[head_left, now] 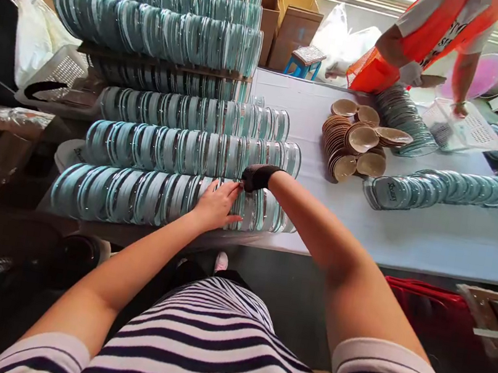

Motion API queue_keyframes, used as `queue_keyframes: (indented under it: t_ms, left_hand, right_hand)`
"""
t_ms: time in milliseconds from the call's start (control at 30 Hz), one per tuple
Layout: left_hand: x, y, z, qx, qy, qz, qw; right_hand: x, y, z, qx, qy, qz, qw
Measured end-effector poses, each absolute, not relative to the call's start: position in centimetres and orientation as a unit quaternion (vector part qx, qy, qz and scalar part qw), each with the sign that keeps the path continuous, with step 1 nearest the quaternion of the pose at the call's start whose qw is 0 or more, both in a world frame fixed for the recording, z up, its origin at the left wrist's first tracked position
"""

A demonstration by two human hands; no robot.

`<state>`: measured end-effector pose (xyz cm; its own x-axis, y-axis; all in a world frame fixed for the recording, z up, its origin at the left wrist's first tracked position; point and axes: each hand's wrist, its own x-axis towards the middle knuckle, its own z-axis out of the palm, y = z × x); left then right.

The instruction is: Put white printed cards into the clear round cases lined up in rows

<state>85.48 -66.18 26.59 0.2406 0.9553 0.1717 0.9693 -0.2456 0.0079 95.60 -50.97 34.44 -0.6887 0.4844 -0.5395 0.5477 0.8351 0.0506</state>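
Note:
My bare left hand (pixel 216 208) lies over the nearest row of round glass lids (pixel 135 197), thumb spread from its fingers and fingertips touching the rims. Close beside it, my right hand (pixel 258 177) wears a dark glove and is curled down at the back edge of the same row. The fingertips of both hands nearly meet. Whatever the right fingers pinch is too small to make out. The lids stand on edge, packed side by side. Behind lies a second row of glass lids (pixel 179 150).
More lid rows (pixel 160 30) are stacked at the back left. Right of me, brown oval pieces (pixel 339 144) are piled on the white-covered table (pixel 432 239), near a curved lid row (pixel 454 191). A person in an orange vest (pixel 434 27) reaches into a white basket (pixel 477 130).

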Motion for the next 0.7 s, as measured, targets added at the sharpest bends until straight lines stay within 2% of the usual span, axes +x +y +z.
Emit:
queue_keyframes:
  t_ms: [167, 267, 400, 500, 600, 700]
  left_hand:
    - [85.1, -66.2, 26.9, -0.783, -0.616, -0.064, 0.050]
    - [85.3, -66.2, 27.2, -0.784, -0.616, -0.055, 0.048]
    - [85.4, -66.1, 27.3, -0.782, -0.620, -0.041, 0.045]
    - [85.2, -66.4, 27.4, -0.780, -0.623, -0.039, 0.048]
    - [85.6, -66.6, 27.6, -0.779, -0.624, -0.040, 0.050]
    - [87.1, -66.3, 27.8, -0.788, -0.610, -0.055, 0.064]
  right_hand:
    - [99.1, -55.4, 33.2, 0.311, 0.942, -0.009, 0.124]
    - [103.0, -60.4, 29.2, 0.376, 0.925, -0.035, 0.041]
    - [105.4, -65.4, 21.3, 0.406, 0.908, -0.085, 0.057]
    - [105.7, -66.5, 18.0, 0.413, 0.899, -0.116, 0.085]
    - [106.6, -65.7, 19.6, 0.403, 0.904, -0.130, 0.054]
    - [107.6, -62.6, 25.1, 0.448, 0.890, -0.067, -0.041]
